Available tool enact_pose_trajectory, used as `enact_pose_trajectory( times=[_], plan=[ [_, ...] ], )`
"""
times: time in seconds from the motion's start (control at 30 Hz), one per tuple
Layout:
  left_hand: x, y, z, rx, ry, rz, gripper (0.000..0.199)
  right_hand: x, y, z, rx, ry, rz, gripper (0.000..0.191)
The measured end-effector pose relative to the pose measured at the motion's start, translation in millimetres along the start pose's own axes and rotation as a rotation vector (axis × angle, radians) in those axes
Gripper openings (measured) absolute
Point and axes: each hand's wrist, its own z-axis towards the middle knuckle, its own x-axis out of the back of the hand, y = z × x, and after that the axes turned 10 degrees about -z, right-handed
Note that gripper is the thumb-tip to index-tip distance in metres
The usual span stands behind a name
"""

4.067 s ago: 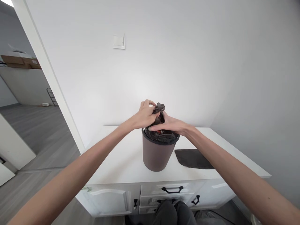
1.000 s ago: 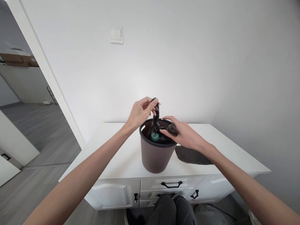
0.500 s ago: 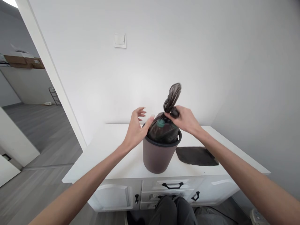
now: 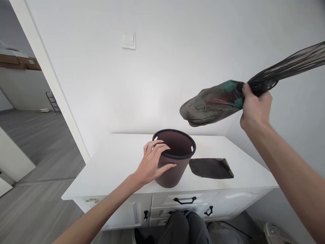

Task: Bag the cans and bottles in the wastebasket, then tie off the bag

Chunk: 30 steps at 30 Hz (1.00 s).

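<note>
One filled bag (image 4: 210, 105), likely soft and light, best held by its gathered neck, where the right hand (image 4: 256, 108) clamps its fingers, above the bench's (image 4: 122, 162) back right corner; left hand (image 4: 149, 162), fingers apart, at the bin (image 4: 171, 173).

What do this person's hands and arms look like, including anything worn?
The left hand and right hand are bare, with no gloves, rings, watch or bracelet visible. No sleeves show on the forearms. The left hand's slim fingers end in longish nails; the right hand's nails can't be made out.

Bin (image 4: 175, 174) seems clear inside; left hand (image 4: 150, 163) obstructs its left side.
</note>
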Motion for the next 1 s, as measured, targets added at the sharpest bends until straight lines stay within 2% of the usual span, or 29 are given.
enact_pose_trajectory(
  times=[0.07,0.1,0.23,0.37,0.47,0.53,0.67,0.8,0.9,1.0],
  plan=[
    [-5.1,-3,1,-0.020,0.011,0.013,0.042,-5,20,-14,-0.077,0.154,-0.140,0.067],
    [-7.4,-5,1,-0.029,0.030,0.020,0.039,-10,30,-23,-0.107,0.184,-0.225,0.061],
    [-13.7,-8,4,-0.051,0.102,0.066,0.034,-37,78,-58,-0.175,0.086,-0.503,0.043],
    [-21.9,-8,9,-0.044,0.179,0.087,0.031,-62,141,-84,-0.246,0.033,-0.743,0.034],
    [-32.4,-9,11,-0.025,0.235,0.098,0.028,-81,183,-107,-0.252,0.037,-0.831,0.029],
    [-39.2,-11,12,-0.013,0.258,0.109,0.028,-95,202,-125,-0.224,0.041,-0.853,0.029],
    [-48.1,-17,13,-0.024,0.286,0.133,0.028,-127,218,-162,-0.147,-0.031,-0.830,0.034],
    [-54.1,-22,16,-0.027,0.315,0.170,0.028,-154,221,-185,-0.243,-0.158,-0.737,0.033],
    [-58.9,-27,16,-0.018,0.312,0.183,0.028,-162,225,-192,-0.262,-0.253,-0.624,0.034],
    [-62.4,-30,14,-0.022,0.306,0.189,0.029,-159,222,-200,-0.208,-0.283,-0.561,0.043]
  ],
)
